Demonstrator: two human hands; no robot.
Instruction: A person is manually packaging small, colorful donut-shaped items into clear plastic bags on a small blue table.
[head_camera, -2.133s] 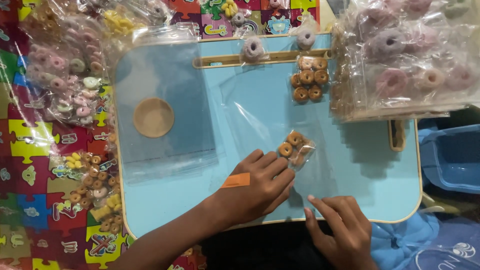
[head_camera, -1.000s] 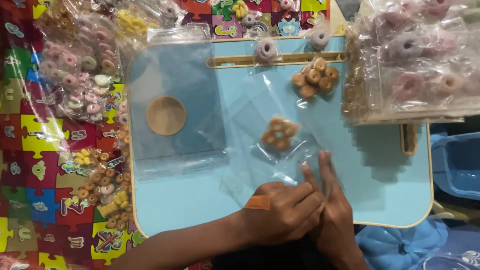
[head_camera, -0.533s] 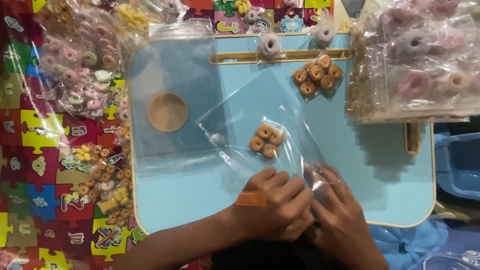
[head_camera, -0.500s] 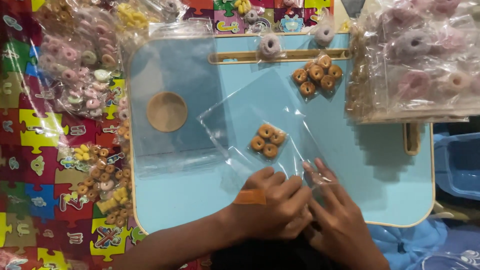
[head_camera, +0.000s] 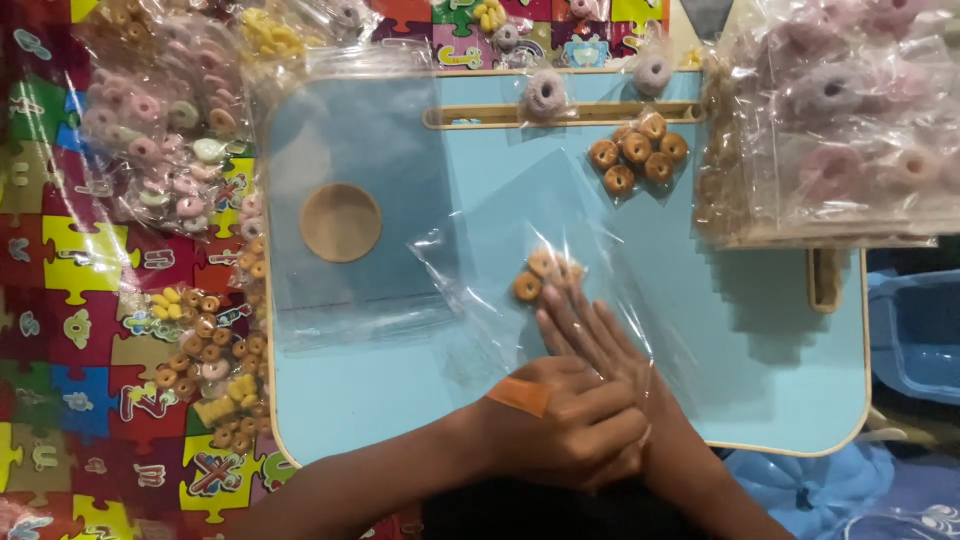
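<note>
Right hand (head_camera: 590, 335) lies flat, fingers stretched out toward 12 o'clock, pressing down on a clear plastic bag (head_camera: 500, 270) on the light blue table (head_camera: 760, 370). Fingertips reach the small brown rings (head_camera: 540, 272) inside the bag, which sit at the table's middle, just at 12 o'clock of the fingers. Left hand (head_camera: 565, 425) with an orange plaster (head_camera: 518, 396) on its back sits at 6 o'clock of the table, curled over the right wrist and the near edge of the bag; whether it pinches the plastic I cannot tell, fingers hide it.

At 9 o'clock of the bag: a stack of empty clear bags (head_camera: 350, 200) over a round wooden hole (head_camera: 340, 222). At 1 o'clock: a filled pack of brown rings (head_camera: 638, 152). Far 3 o'clock: a pile of packs with pink and purple rings (head_camera: 850, 110). Off the table at 9 o'clock, more filled packs (head_camera: 170, 130) on a puzzle mat (head_camera: 60, 300).

Risks, as a judgement: the rings lie loose and the plastic is slick, so a hard push could send them sliding out of the bag's mouth. The bag is crumpled; pressing unevenly may trap a fold. The brittle rings could crack under the fingertips.
</note>
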